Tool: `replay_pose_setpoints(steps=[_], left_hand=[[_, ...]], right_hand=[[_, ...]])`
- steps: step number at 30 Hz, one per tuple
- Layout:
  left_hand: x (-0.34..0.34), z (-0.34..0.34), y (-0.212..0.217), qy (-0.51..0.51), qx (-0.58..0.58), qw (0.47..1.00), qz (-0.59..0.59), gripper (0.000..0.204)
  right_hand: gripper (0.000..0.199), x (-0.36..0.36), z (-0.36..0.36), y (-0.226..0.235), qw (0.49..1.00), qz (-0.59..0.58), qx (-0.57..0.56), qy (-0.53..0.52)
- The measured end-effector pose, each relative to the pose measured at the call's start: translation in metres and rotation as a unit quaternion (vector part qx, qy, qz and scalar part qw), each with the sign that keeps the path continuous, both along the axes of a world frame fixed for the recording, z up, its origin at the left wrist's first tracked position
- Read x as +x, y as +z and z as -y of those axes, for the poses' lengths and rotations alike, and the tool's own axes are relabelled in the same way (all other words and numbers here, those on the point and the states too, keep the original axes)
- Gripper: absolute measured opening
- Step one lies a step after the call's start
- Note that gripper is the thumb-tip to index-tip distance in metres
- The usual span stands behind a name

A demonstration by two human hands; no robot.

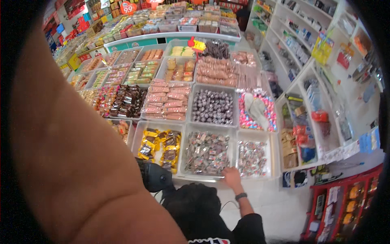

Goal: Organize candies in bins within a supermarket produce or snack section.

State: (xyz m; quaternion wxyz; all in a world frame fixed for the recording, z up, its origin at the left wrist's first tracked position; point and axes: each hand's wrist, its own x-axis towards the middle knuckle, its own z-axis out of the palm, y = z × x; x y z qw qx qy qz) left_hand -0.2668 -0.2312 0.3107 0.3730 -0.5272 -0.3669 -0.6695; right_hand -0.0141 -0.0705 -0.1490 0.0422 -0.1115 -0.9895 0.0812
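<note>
A bare arm (pixel 93 162) fills the left side, very close and rising from the lower edge; it looks like my left arm, and its hand is out of the picture. No hand that is plainly mine shows. Below the middle stands another person in a black shirt, with dark hair (pixel 195 199). That person's hand (pixel 232 177), with a dark wristwatch (pixel 241 196), touches the front rim between a bin of small silvery wrapped sweets (pixel 207 152) and a similar bin (pixel 252 158). A black device (pixel 154 175) sits beside the person's head.
Clear bins hold yellow-wrapped sweets (pixel 160 148), dark foil balls (pixel 212 106), pink packets (pixel 168 99) and pink-blue sweets with a pale glove or bag (pixel 255 109) on them. White shelves (pixel 300 44) line the right; a red rack (pixel 345 207) stands lower right. More bins lie behind a teal-edged counter (pixel 178 39).
</note>
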Motion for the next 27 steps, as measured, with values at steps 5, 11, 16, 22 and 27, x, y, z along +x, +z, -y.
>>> replay_pose_setpoints(steps=[5, 11, 16, 22, 27], left_hand=[[0.001, 0.006, -0.02, -0.004, -0.045, 0.999, -0.012, 0.037], [0.022, 0.016, -0.029, 0.019, -0.063, 0.998, -0.019, 0.037], [0.027, 0.041, -0.033, 0.051, -0.061, 0.997, -0.013, 0.037], [0.033, 0.067, -0.024, 0.102, -0.056, 0.993, -0.034, 0.037], [0.031, 0.102, -0.014, 0.164, -0.047, 0.984, -0.058, 0.037]], right_hand=[[0.022, 0.003, -0.005, 0.013, 1.0, 0.017, -0.006, -0.017], [0.022, -0.004, -0.001, 0.027, 1.0, 0.003, -0.027, -0.008], [0.022, -0.008, 0.005, 0.03, 1.0, 0.005, -0.026, -0.009], [0.023, -0.007, 0.007, 0.022, 0.998, -0.03, -0.063, -0.007], [0.025, -0.002, 0.004, 0.028, 0.997, -0.014, -0.058, -0.038]])
